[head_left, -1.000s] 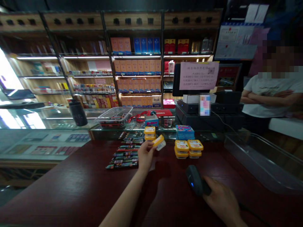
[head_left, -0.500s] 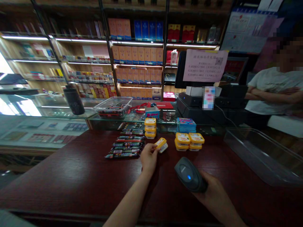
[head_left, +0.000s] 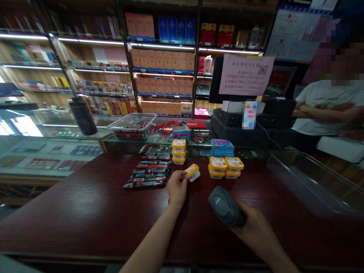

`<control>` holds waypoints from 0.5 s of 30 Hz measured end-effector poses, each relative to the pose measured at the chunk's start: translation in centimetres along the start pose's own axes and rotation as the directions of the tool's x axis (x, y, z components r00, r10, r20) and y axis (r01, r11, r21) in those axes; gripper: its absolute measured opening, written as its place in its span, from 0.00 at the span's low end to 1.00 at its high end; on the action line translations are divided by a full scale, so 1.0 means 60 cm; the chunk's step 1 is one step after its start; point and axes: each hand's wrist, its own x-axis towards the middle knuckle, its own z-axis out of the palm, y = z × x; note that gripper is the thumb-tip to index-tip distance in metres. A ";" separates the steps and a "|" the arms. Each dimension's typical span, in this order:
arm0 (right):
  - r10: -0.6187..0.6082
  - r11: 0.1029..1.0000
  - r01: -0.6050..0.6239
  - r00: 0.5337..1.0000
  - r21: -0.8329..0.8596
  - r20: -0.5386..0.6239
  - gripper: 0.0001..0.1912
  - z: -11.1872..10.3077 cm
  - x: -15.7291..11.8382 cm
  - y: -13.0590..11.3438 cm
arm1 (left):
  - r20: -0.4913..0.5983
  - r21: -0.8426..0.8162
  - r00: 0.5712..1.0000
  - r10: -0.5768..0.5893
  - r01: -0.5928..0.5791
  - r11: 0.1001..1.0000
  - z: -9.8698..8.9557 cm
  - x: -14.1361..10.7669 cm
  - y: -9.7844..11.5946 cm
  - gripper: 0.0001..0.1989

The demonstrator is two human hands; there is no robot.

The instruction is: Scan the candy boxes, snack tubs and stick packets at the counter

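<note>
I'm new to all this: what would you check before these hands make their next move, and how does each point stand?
1. Left hand gripping the tilted tub: ok.
2. Barcode uncovered by fingers: ok.
3. Right hand gripping the scanner: ok.
4. Scanner ready to read: cannot tell; no lit indicator shows.
5. Stack of yellow-lidded tubs standing upright: ok.
6. Scan registered: cannot tell; no readout is visible.

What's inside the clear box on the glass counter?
The clear box holds piled-up, slim, dark packets. The top ones cover the bottom, so what's lowest can't be seen.
</note>
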 end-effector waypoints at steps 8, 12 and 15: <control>-0.035 0.873 0.008 0.998 -0.488 -0.048 0.10 0.004 0.014 0.071 | -0.021 -0.134 0.981 0.193 -0.194 0.972 -0.004 0.003 0.000 0.05; -0.094 0.868 0.040 0.992 -0.494 -0.085 0.14 0.013 0.013 0.089 | -0.026 -0.136 0.948 0.316 -0.316 0.939 -0.006 0.015 0.031 0.04; -0.064 0.885 0.006 0.992 -0.466 -0.110 0.14 0.013 0.015 0.089 | 0.011 -0.161 0.926 0.377 -0.370 0.915 0.011 0.028 0.077 0.04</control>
